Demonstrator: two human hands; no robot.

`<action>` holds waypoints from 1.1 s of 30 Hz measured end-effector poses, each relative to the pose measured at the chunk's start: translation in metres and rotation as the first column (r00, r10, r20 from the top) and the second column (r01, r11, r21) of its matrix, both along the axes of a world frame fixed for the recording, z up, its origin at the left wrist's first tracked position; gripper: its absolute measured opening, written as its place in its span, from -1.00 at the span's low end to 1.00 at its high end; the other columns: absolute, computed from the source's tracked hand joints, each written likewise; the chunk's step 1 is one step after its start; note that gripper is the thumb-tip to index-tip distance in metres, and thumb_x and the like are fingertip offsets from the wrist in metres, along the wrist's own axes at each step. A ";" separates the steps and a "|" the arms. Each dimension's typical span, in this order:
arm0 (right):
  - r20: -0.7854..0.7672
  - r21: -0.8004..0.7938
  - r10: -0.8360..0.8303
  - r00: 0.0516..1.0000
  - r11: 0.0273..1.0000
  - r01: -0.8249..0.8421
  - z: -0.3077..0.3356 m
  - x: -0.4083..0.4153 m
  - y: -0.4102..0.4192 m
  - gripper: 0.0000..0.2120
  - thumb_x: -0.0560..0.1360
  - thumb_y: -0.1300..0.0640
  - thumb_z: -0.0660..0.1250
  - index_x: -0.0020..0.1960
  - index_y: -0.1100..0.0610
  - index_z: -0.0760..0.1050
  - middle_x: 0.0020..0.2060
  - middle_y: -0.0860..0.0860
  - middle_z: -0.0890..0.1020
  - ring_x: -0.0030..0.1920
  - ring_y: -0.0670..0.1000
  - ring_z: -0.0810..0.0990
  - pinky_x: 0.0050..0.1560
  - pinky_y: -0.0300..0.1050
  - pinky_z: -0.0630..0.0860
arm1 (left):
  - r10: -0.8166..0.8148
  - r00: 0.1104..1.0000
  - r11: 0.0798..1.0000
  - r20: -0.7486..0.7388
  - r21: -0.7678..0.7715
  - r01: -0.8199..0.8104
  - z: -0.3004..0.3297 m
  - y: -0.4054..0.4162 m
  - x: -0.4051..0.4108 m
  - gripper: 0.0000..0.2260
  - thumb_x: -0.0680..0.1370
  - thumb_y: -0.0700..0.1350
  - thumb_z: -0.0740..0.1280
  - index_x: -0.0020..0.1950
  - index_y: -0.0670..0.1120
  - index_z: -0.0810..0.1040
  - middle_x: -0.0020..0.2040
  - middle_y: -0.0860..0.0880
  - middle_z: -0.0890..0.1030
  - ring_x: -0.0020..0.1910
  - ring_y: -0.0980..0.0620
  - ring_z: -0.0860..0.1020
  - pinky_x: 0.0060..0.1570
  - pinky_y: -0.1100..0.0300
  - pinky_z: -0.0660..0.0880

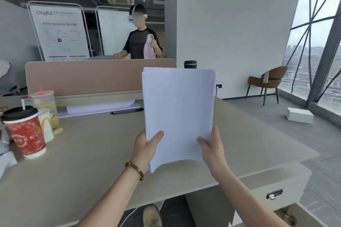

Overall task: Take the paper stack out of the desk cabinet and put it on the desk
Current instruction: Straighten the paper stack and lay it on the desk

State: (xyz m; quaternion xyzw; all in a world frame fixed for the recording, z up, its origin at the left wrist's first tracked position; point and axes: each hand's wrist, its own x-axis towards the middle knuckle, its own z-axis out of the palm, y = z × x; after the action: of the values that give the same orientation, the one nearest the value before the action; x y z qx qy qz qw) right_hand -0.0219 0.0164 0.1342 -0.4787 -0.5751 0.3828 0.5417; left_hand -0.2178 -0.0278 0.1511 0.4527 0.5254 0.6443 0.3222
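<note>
1. Both hands, left hand (pixel 145 145) and right hand (pixel 212 145), are clamped on the paper stack (pixel 178 110) at its lower corners.
2. Stack is held upright at frame centre, long axis vertical, above the desk (pixel 83 153).

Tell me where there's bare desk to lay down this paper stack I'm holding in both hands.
The desk is bare in front of you, between the red cup and the right edge, under the paper stack held by the left hand and right hand. The left edge is crowded with cups; papers and a pen line the divider.
</note>
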 end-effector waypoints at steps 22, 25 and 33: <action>-0.125 0.045 0.067 0.990 0.997 -0.062 0.004 -0.012 0.018 -0.81 0.48 -0.08 0.41 0.02 -0.16 0.44 0.04 -0.16 0.66 0.09 -0.06 0.65 0.16 0.13 0.59 | 0.046 0.990 0.999 0.135 -0.009 -0.046 -0.028 0.010 -0.001 -0.82 0.39 -0.16 0.56 -0.03 -0.06 0.71 -0.10 0.04 0.76 -0.10 0.08 0.72 -0.14 0.18 0.60; -0.122 0.055 0.072 0.990 0.996 -0.066 0.000 -0.011 0.016 -0.83 0.52 -0.01 0.38 -0.01 -0.22 0.41 0.04 -0.18 0.64 0.07 -0.12 0.63 0.13 0.04 0.59 | 0.056 0.994 0.998 0.095 -0.022 -0.054 -0.029 0.011 -0.003 -0.85 0.40 -0.14 0.56 -0.06 -0.06 0.71 -0.14 0.06 0.76 -0.13 0.10 0.72 -0.16 0.20 0.60; -0.057 0.040 0.110 0.992 0.993 -0.108 -0.022 -0.004 0.014 -0.80 0.56 0.08 0.35 0.06 -0.17 0.38 0.06 -0.18 0.65 0.05 -0.19 0.64 0.13 0.00 0.59 | 0.048 0.999 0.994 -0.002 -0.099 -0.048 -0.040 0.011 -0.006 -0.89 0.40 -0.14 0.56 -0.12 0.00 0.70 -0.20 0.18 0.74 -0.15 0.21 0.69 -0.10 0.22 0.58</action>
State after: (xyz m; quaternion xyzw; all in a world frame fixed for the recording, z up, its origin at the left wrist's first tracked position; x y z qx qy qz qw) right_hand -0.0261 0.0304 0.1122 -0.4249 -0.5912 0.4150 0.5456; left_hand -0.2240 -0.0171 0.1115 0.4233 0.5675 0.6250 0.3289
